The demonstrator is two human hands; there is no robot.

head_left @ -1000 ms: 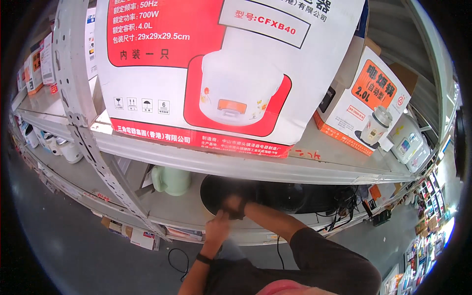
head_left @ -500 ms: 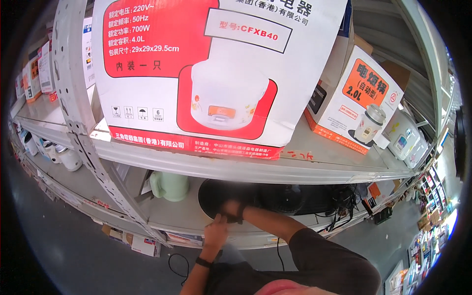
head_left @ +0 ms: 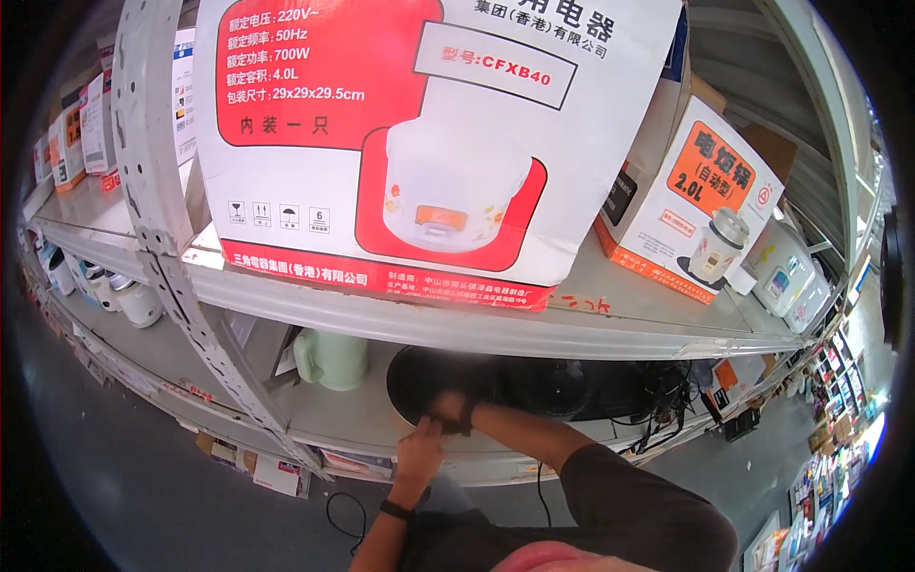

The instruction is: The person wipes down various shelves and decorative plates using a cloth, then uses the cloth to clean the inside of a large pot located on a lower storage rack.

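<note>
On the lower shelf, under the upper shelf's front edge, lies a round black pan-like thing (head_left: 408,372) with a dark shiny inside. My left hand (head_left: 417,456) is at its near rim, fingers bent and closed; what they pinch is too small to make out. My right hand (head_left: 448,408) reaches in from the right over the dark round thing, close to the left fingertips. Shadow and blur hide its fingers. Just left of the black round thing stands a pale green kettle or jug (head_left: 334,359).
A large red and white rice cooker box (head_left: 305,191) stands on the upper shelf (head_left: 429,319), with a smaller cooker box (head_left: 681,205) to its right. A perforated metal post (head_left: 157,191) rises at left. Tangled black cables (head_left: 662,405) lie right of another dark round pan (head_left: 562,381).
The view has shifted slightly, so the large box sits a little further right and lower. Both hands stay at the black round thing, with hardly any visible movement.
</note>
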